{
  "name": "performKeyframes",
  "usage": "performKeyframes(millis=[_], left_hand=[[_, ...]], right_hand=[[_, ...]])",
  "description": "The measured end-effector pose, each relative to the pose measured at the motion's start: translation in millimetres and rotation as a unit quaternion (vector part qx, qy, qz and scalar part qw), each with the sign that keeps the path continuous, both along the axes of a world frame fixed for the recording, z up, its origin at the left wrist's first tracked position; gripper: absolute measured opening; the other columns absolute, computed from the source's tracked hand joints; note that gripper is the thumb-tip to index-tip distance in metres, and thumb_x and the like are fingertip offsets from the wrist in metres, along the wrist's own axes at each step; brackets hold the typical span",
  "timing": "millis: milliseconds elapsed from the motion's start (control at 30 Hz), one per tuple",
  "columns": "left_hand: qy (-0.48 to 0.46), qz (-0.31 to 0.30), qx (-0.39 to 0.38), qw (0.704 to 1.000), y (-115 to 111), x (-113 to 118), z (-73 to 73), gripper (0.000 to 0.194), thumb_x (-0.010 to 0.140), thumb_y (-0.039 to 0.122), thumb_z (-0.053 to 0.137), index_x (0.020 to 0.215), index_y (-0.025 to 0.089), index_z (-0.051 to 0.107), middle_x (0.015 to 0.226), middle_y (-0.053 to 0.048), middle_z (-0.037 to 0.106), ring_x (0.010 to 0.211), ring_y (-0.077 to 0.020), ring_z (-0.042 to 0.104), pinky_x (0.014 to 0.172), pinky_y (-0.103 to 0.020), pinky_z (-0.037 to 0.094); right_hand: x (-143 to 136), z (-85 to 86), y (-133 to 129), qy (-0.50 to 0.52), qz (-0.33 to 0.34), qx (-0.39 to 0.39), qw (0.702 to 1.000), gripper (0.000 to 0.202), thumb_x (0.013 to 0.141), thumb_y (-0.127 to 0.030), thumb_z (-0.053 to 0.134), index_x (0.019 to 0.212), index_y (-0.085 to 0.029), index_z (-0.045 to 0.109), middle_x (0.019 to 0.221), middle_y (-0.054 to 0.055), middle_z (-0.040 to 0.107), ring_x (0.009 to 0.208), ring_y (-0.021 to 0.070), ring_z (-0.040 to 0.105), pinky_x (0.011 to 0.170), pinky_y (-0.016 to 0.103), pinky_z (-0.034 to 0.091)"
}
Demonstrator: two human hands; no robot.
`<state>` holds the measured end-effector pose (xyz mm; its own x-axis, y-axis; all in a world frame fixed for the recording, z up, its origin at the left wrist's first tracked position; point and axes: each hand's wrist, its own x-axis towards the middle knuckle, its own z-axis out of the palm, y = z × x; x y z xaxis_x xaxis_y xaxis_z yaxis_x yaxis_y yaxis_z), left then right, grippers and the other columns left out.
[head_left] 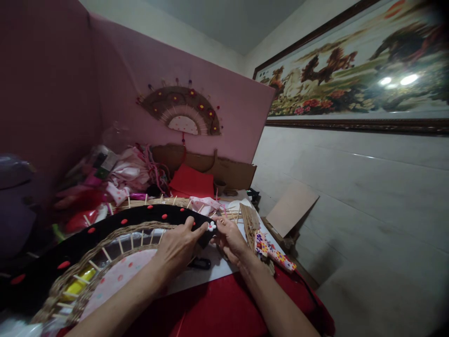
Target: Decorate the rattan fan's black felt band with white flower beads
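Note:
A large fan-shaped frame of woven straw cord (115, 230) and thin sticks reaches from the lower left to the middle. Along its outer arc runs a black cloth band (140, 216) with red dots. A white flower (212, 226) with a red centre lies at the band's right end. My left hand (180, 245) is closed on the band there, a fingertip against the flower; its thumb is hidden. From the other side, my right hand (229, 239) pinches the band's end beside the flower. Pink dotted cloth (121, 271) fills the fan's inner part.
Behind the fan lie red sheets (192, 181), crumpled pink cloth (128, 166) and cardboard (231, 172). Flower-covered pieces (275, 252) and straw strips (249, 222) are at right. Black scissors handles (200, 264) show below my hands. A finished-looking fan (182, 105) hangs on the pink panel.

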<state>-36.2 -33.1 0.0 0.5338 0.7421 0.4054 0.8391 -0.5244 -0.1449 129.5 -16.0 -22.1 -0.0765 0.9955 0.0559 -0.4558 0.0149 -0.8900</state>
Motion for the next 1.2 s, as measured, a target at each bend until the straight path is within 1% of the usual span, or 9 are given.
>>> performKeyframes(millis=[200, 300, 400, 500, 667, 833, 1033, 1200], left_hand=[[-0.012, 0.006, -0.008, 1.000, -2, -1, 2.2, 0.049, 0.081, 0.017, 0.045, 0.127, 0.035, 0.040, 0.094, -0.006, 0.051, 0.065, -0.0174, 0.059, 0.047, -0.024, 0.038], [-0.039, 0.012, -0.012, 0.999, -4, -2, 3.0, 0.049, 0.082, 0.017, 0.043, 0.128, 0.033, 0.039, 0.092, -0.005, 0.051, 0.064, -0.0174, 0.059, 0.047, -0.024, 0.038], [-0.058, 0.021, -0.018, 0.998, -5, -4, 2.5, 0.043, 0.084, 0.017, 0.040, 0.124, 0.031, 0.044, 0.093, -0.005, 0.051, 0.063, -0.0161, 0.059, 0.047, -0.024, 0.038], [-0.054, 0.021, -0.021, 0.998, -5, -3, 1.4, 0.038, 0.083, 0.020, 0.043, 0.119, 0.031, 0.049, 0.095, -0.005, 0.050, 0.065, -0.0164, 0.060, 0.048, -0.023, 0.038], [-0.045, 0.022, -0.016, 0.999, -4, -4, 0.4, 0.041, 0.081, 0.020, 0.047, 0.120, 0.034, 0.047, 0.094, -0.005, 0.049, 0.066, -0.0172, 0.060, 0.049, -0.024, 0.040], [-0.057, 0.010, -0.006, 0.998, -6, -5, 1.3, 0.042, 0.083, 0.016, 0.043, 0.121, 0.033, 0.047, 0.095, -0.005, 0.050, 0.066, -0.0162, 0.059, 0.048, -0.023, 0.040], [-0.021, -0.014, -0.004, 1.000, -2, -6, -4.2, 0.048, 0.082, 0.019, 0.047, 0.127, 0.035, 0.043, 0.099, -0.007, 0.051, 0.072, -0.0190, 0.060, 0.048, -0.024, 0.042], [0.019, -0.016, 0.009, 1.000, -1, -5, -7.8, 0.051, 0.081, 0.014, 0.046, 0.128, 0.034, 0.043, 0.099, -0.009, 0.052, 0.074, -0.0197, 0.059, 0.051, -0.026, 0.045]], right_hand=[[0, -0.3, 1, -0.001, 0.001, 0.003, 1.000, 0.022, 0.070, -0.029, 0.067, 0.084, -0.016, 0.058, 0.068, -0.001, 0.056, 0.054, 0.0090, 0.053, 0.041, 0.018, 0.047], [1, -0.7, 2, -0.003, 0.006, -0.009, 1.000, 0.020, 0.070, -0.028, 0.067, 0.083, -0.015, 0.058, 0.067, -0.001, 0.056, 0.054, 0.0095, 0.053, 0.040, 0.018, 0.047], [1, -1.3, 2, -0.003, 0.010, -0.014, 1.000, 0.018, 0.071, -0.026, 0.066, 0.082, -0.015, 0.058, 0.068, 0.000, 0.057, 0.055, 0.0096, 0.054, 0.040, 0.017, 0.046], [1, -2.0, 2, -0.005, 0.014, -0.014, 1.000, 0.018, 0.071, -0.027, 0.066, 0.083, -0.015, 0.058, 0.069, 0.000, 0.057, 0.055, 0.0095, 0.054, 0.041, 0.017, 0.046], [1, -3.0, 2, -0.009, 0.017, -0.013, 1.000, 0.022, 0.070, -0.028, 0.068, 0.084, -0.015, 0.058, 0.071, 0.000, 0.058, 0.056, 0.0095, 0.054, 0.042, 0.018, 0.047], [1, -2.9, 3, -0.004, 0.023, -0.013, 1.000, 0.020, 0.071, -0.028, 0.067, 0.084, -0.015, 0.058, 0.071, 0.000, 0.057, 0.056, 0.0098, 0.054, 0.043, 0.019, 0.048], [2, -3.2, 3, 0.000, 0.024, -0.017, 1.000, 0.017, 0.073, -0.025, 0.065, 0.085, -0.015, 0.059, 0.069, -0.001, 0.056, 0.056, 0.0091, 0.053, 0.043, 0.018, 0.048], [2, -3.1, 3, 0.015, 0.034, -0.016, 0.999, 0.019, 0.072, -0.025, 0.066, 0.085, -0.015, 0.058, 0.070, -0.001, 0.056, 0.056, 0.0088, 0.053, 0.045, 0.018, 0.048]])
